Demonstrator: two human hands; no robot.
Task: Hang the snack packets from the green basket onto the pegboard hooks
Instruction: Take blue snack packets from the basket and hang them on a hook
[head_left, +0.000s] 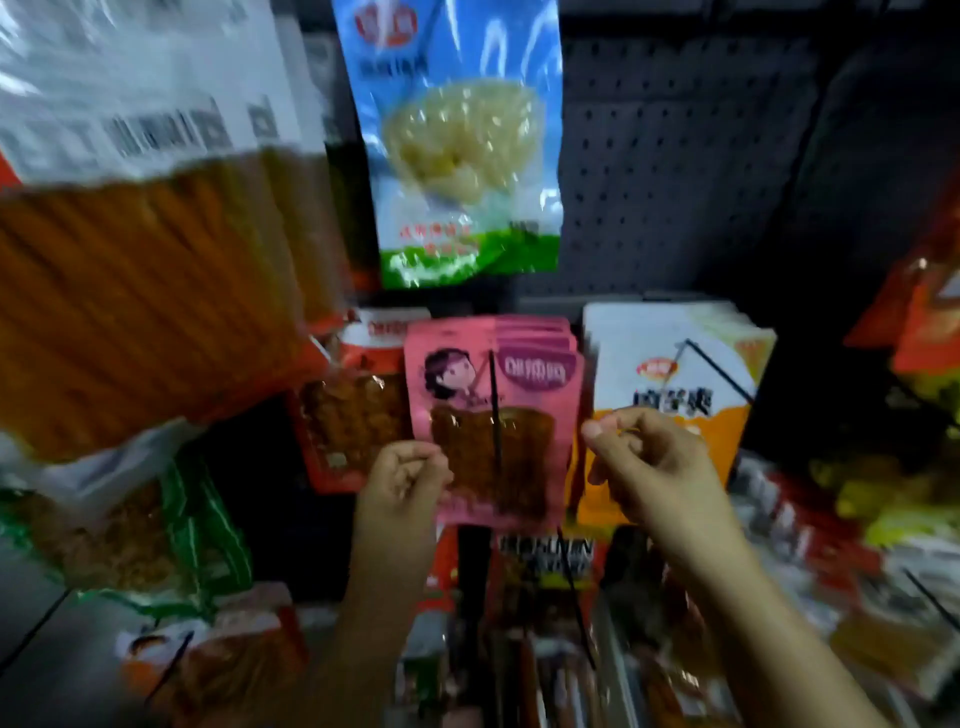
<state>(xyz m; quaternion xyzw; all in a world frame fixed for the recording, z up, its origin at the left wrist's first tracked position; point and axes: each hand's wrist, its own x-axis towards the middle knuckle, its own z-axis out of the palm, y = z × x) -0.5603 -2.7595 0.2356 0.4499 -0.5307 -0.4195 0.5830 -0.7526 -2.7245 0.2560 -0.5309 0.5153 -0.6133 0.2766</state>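
Pink packet (493, 415) upright on hook (long axis vertical), left hand (408, 475) pinching its edge, right hand (644, 457) curled, empty.

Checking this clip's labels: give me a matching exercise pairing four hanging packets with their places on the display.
Things:
1. blue packet
2. pink packet
3. white-and-orange packet
4. packet of orange sticks

Places:
A. far left, close to the camera
B. right of the pink one
C. top centre, on the pegboard
D. between the two hands, on a black hook

Pairs: 1-C, 2-D, 3-B, 4-A
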